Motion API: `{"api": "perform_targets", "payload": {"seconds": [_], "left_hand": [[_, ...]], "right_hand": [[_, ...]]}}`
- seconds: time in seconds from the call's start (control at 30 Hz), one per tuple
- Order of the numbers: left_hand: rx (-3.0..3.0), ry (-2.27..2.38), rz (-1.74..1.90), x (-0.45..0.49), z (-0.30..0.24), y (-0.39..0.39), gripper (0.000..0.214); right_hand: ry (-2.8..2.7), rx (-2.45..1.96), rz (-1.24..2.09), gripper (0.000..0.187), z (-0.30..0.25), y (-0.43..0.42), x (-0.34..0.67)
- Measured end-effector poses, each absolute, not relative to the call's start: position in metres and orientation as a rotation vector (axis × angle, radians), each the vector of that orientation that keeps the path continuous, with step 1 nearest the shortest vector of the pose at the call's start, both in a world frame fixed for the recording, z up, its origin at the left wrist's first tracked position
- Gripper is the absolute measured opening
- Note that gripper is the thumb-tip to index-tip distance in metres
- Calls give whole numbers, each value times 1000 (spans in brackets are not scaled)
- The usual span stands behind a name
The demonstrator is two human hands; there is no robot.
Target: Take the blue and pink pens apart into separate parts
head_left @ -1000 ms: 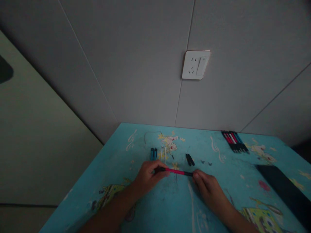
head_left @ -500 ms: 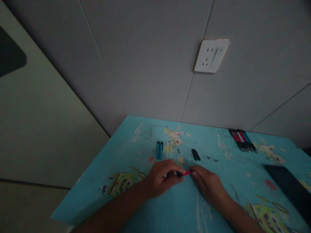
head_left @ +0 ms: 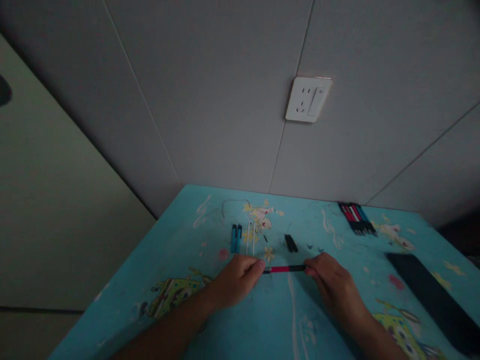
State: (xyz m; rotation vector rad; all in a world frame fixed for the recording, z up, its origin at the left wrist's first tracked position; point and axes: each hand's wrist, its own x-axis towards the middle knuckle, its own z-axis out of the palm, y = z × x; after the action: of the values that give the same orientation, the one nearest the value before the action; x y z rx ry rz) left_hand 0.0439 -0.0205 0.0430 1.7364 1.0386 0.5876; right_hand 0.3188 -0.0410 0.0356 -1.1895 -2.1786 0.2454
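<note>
A red and black pen (head_left: 280, 269) lies level between my two hands, above the blue patterned table. My left hand (head_left: 240, 280) is closed on its left end, which the fingers partly hide. My right hand (head_left: 332, 280) pinches the black right end with its fingertips. Just beyond the hands lie two blue pen barrels (head_left: 236, 238) side by side, two thin white refills (head_left: 250, 239) and a pair of short black pen parts (head_left: 290, 243). Some tiny dark bits (head_left: 315, 248) lie to the right of those.
A row of several assembled pens (head_left: 357, 218) lies at the table's back right. A long black flat object (head_left: 431, 300) rests along the right side. Behind the blue table (head_left: 168, 240) rises a grey wall with a white socket (head_left: 308, 99).
My hands have moved apart, so much more of the red and black pen shows between them. The whole view has shifted slightly to the right.
</note>
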Motion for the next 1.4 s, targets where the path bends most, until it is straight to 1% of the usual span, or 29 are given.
{"api": "perform_targets", "payload": {"seconds": [0.1, 0.2, 0.3, 0.37, 0.53, 0.67, 0.8, 0.9, 1.07, 1.17, 1.27, 1.33, 1.4], "left_hand": [[1981, 1119, 601, 40, 46, -21, 48], [2411, 1142, 691, 36, 48, -21, 29], [2673, 1072, 701, 35, 47, -21, 26], [2749, 1076, 646, 36, 45, -21, 25], [2786, 1126, 448, 34, 41, -20, 31], [2789, 1149, 440, 31, 37, -18, 32], [2789, 1144, 448, 30, 35, -15, 31], [2779, 1150, 417, 30, 33, -14, 31], [2774, 1136, 406, 31, 29, -14, 32], [2767, 1153, 396, 30, 27, -13, 32], [2772, 1147, 397, 30, 26, -12, 31], [2783, 1130, 403, 31, 27, -13, 30], [2787, 1124, 405, 32, 28, -13, 29]], "right_hand": [[-2174, -1178, 273, 13, 38, -43, 317], [-2190, -1252, 323, 21, 41, -48, 306], [-2194, -1353, 429, 31, 42, -54, 293], [-2197, -1374, 499, 33, 41, -56, 287], [-2132, -1241, 552, 18, 40, -54, 287], [-2059, -1236, 627, 25, 44, -54, 286], [-1990, -1287, 758, 25, 47, -55, 282], [-1922, -1264, 772, 21, 46, -53, 281], [-1818, -1274, 883, 24, 45, -52, 280], [-1772, -1242, 888, 19, 45, -52, 279], [-1745, -1248, 986, 28, 44, -53, 277], [-1748, -1270, 1096, 31, 43, -54, 276], [-1760, -1279, 1111, 33, 42, -55, 275]]}}
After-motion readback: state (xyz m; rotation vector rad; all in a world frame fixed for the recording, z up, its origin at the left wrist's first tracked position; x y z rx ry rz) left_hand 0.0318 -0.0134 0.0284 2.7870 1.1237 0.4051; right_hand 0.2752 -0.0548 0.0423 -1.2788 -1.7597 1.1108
